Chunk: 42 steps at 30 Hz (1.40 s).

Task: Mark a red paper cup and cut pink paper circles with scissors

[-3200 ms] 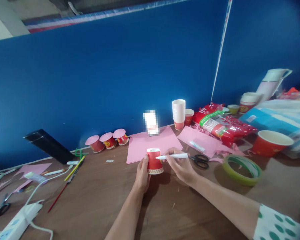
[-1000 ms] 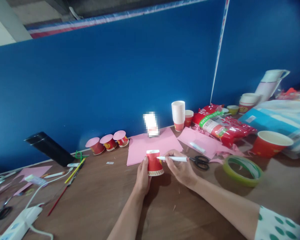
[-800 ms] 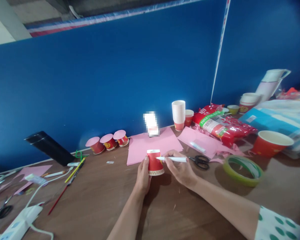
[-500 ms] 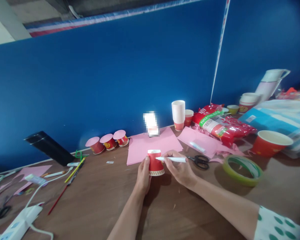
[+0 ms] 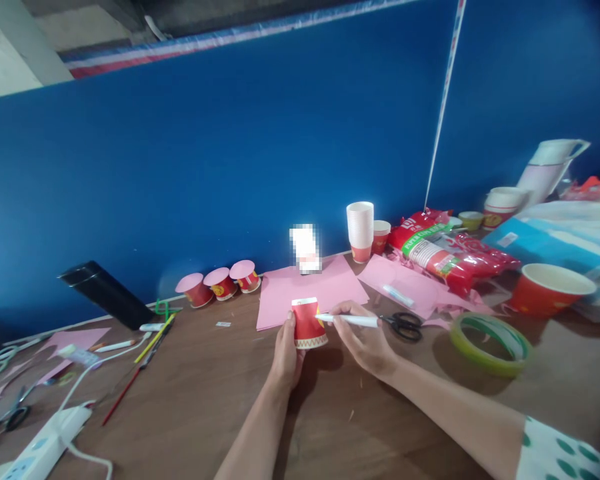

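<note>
A small red paper cup (image 5: 307, 325) with a white top edge and a zigzag band at the bottom is held above the table by my left hand (image 5: 284, 357), fingers closed around its left side. My right hand (image 5: 360, 337) grips a white marker (image 5: 353, 321), its tip pointing left at the cup's right side; whether the tip touches cannot be made out. Black-handled scissors (image 5: 405, 325) lie just right of my right hand. Pink paper sheets (image 5: 280, 297) lie behind the cup.
Three red cups topped with pink discs (image 5: 220, 283) stand along the blue partition (image 5: 230, 147). Stacked paper cups (image 5: 361, 227), a red cup package (image 5: 445, 250), green tape (image 5: 490, 343) and a large cup (image 5: 547, 293) are at right. A power strip (image 5: 45, 443) and black cylinder (image 5: 105, 293) are at left.
The cup has turned slightly in my left hand, so more of its yellow mark shows on the right. The marker stays beside it. The whole view has shifted a little.
</note>
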{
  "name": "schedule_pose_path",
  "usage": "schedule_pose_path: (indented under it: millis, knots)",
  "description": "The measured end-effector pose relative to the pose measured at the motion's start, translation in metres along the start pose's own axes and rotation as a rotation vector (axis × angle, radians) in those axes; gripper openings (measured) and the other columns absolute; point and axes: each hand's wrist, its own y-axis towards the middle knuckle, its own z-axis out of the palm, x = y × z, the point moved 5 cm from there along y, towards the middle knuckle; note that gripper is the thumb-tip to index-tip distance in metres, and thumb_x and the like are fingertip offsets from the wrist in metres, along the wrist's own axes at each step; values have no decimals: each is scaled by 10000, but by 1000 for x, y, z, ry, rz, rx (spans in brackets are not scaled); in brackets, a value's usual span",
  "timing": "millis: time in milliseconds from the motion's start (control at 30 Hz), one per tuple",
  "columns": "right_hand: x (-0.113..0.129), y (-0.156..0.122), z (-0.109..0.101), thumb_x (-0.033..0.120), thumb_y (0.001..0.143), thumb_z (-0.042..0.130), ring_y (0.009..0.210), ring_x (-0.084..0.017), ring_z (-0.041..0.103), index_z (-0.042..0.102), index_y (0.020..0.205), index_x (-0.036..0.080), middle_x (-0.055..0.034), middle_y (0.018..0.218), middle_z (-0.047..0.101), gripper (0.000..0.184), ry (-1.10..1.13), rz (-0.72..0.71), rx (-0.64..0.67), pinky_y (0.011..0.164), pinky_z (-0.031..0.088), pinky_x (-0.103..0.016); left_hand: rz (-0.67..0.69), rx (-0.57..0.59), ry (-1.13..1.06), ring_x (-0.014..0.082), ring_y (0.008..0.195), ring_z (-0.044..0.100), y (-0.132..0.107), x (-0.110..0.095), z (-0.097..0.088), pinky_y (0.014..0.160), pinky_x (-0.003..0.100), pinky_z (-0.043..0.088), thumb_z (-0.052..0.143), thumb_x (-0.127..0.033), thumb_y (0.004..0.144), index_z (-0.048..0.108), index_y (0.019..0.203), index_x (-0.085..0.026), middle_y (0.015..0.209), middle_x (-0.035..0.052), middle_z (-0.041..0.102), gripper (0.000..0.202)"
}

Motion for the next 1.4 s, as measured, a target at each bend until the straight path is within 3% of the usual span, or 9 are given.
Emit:
schedule_pose_path:
  millis: [600, 1067, 1400]
  knots:
    - [4, 2, -1, 215, 838, 486, 696, -143, 577, 570, 850, 174, -26, 768, 619, 95, -58, -11, -3, 657, 458, -242, 15, 38, -3, 151, 717, 574, -4, -3, 6, 689, 265, 421, 568, -433, 745, 637, 864, -141, 802, 42, 659, 322]
    - [3, -1, 2, 204, 836, 486, 673, -136, 569, 566, 837, 166, -24, 745, 617, 88, -88, 2, 29, 648, 447, -233, 14, 45, 14, 162, 715, 571, 0, 1, 1, 683, 276, 409, 571, -484, 720, 638, 861, -140, 760, 40, 645, 377]
    - [3, 2, -2, 215, 835, 483, 667, -142, 574, 576, 826, 169, -32, 752, 626, 104, -87, 3, -28, 635, 466, -244, 17, 12, 47, 142, 691, 555, -1, 0, 1, 665, 257, 411, 571, -483, 723, 635, 866, -133, 811, 42, 648, 383]
